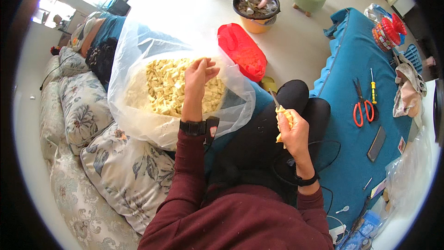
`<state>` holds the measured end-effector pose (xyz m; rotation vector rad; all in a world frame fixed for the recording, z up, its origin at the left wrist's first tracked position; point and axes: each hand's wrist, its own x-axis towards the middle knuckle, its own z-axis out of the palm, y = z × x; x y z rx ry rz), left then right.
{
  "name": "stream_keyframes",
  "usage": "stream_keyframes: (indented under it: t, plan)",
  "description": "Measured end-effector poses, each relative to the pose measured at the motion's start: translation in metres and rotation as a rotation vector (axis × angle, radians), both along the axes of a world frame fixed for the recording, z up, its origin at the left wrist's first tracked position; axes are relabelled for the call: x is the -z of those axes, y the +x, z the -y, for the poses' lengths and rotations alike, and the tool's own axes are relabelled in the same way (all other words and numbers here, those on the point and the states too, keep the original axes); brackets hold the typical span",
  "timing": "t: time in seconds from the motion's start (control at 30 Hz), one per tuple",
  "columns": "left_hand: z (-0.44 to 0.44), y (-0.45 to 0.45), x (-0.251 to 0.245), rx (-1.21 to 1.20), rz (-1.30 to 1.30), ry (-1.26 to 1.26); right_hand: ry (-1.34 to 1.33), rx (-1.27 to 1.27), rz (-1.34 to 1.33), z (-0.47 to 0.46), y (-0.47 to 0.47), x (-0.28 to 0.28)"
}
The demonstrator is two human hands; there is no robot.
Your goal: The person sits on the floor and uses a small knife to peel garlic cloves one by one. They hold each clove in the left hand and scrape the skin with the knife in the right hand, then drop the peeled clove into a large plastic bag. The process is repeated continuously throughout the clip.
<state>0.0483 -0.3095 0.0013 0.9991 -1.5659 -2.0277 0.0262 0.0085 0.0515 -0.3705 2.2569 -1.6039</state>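
Observation:
A large translucent plastic bag [138,125] lies open on the couch to my left, filled with pale yellow cut pieces [170,87]. My left hand [199,74] is over these pieces with its fingers curled; whether something small is between the fingertips is unclear. In my right hand [295,130], above my thighs, is a knife [274,98] with its blade pointing up and away from me. Yellow, ridged material wraps around its handle inside my fist.
Beyond the bag sits a red container [242,54], near a yellow bucket [258,24] holding rubbish. Red-handled scissors [362,109], a yellow-handled screwdriver [373,92] and a dark flat bar [376,144] lie on the blue cover [350,73] at right. Floral cushions [128,170] line the left.

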Motion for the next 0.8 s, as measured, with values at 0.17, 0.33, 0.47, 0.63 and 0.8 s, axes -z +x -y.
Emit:
stream_keyframes:
  t: [0.17,0.33,0.47,0.63,0.8]
  plan:
    - [-0.015,0.048,0.026,0.097,0.486,-0.546,-0.003,-0.044,0.007,0.004,0.01,-0.003]
    - [-0.035,0.065,0.057,0.062,0.66,-1.275,-0.012,-0.039,-0.003,0.003,0.017,-0.006]
    - [-0.036,0.064,0.063,0.001,0.682,-1.312,-0.011,-0.043,-0.001,0.0,0.018,-0.007]
    - [-0.035,0.072,0.036,-0.074,0.521,-1.161,-0.019,-0.056,0.011,-0.001,0.019,-0.006]
    - [-0.047,0.067,0.003,-0.179,0.092,-0.433,-0.04,-0.072,0.069,0.004,0.02,-0.003]
